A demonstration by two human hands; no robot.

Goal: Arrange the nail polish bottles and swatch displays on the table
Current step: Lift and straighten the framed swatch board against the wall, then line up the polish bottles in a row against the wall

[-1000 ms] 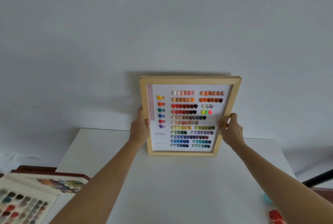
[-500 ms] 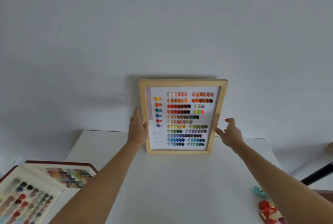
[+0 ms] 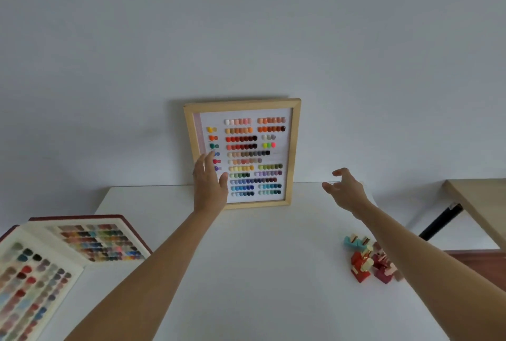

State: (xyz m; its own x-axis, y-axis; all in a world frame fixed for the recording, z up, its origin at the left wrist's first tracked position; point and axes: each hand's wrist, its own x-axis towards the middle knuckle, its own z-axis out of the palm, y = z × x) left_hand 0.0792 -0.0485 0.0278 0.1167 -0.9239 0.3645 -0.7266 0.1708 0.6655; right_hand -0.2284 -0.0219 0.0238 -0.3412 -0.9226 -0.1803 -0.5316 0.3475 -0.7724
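Observation:
A wooden-framed swatch display (image 3: 295, 149) stands upright at the back of the white table (image 3: 260, 272), leaning on the wall. My left hand (image 3: 209, 186) hovers open in front of its lower left corner, fingers spread, gripping nothing. To the right of the frame, well clear of it, my right hand (image 3: 343, 190) floats open with curled fingers. A cluster of nail polish bottles (image 3: 368, 261), teal, red and dark red, stands at the table's right side under my right forearm. An open swatch book (image 3: 68, 255) lies at the left edge.
The grey wall (image 3: 246, 39) rises directly behind the table. A light wooden table (image 3: 476, 203) with a black leg stands at the far right. Bare white tabletop lies between my arms.
Both hands have let go of the framed display, which now stands on its own against the wall. My right hand has moved away to the right; the view has tilted down, showing the bottles.

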